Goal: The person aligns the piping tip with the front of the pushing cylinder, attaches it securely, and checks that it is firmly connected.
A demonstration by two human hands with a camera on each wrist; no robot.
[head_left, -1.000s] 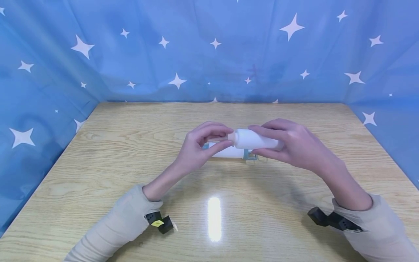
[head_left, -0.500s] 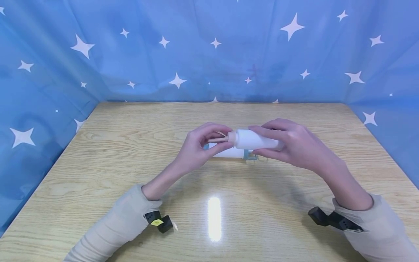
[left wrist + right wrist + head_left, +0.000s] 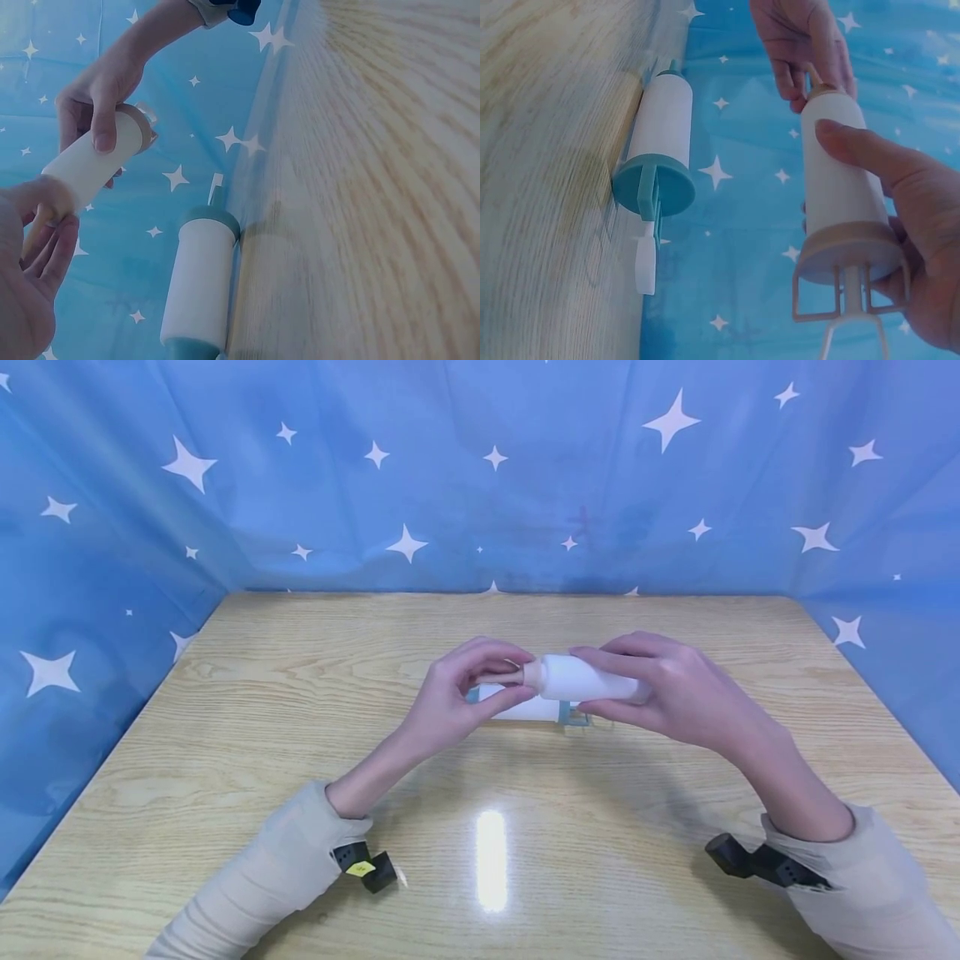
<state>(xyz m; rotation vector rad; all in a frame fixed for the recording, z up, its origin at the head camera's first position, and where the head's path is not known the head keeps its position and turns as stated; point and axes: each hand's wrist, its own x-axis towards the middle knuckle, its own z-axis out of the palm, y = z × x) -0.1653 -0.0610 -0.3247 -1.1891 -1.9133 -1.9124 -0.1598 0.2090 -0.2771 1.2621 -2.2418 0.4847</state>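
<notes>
A piping syringe with a white barrel (image 3: 573, 678) and beige end parts is held off the table, lying roughly sideways in the head view. My right hand (image 3: 678, 693) grips it round the barrel, thumb along the near side in the right wrist view. At the other end my left hand (image 3: 457, 697) pinches the beige nozzle cap (image 3: 532, 677) between thumb and fingers. Beige finger loops and a pale plunger handle (image 3: 853, 330) stick out past the flange (image 3: 851, 251). Below the hands lies a second piping syringe (image 3: 661, 120), white with teal ends, partly covered in the head view.
Both syringes are over the far middle of a wood-grain table (image 3: 300, 727). A blue curtain with white stars (image 3: 450, 477) hangs behind and along the sides. Near the front, a bright light reflection (image 3: 491, 860) shows on the tabletop.
The left fingers shift slightly on the nozzle cap, and the thin nozzle behind them shows at a different angle. The right hand and the teal syringe stay put.
</notes>
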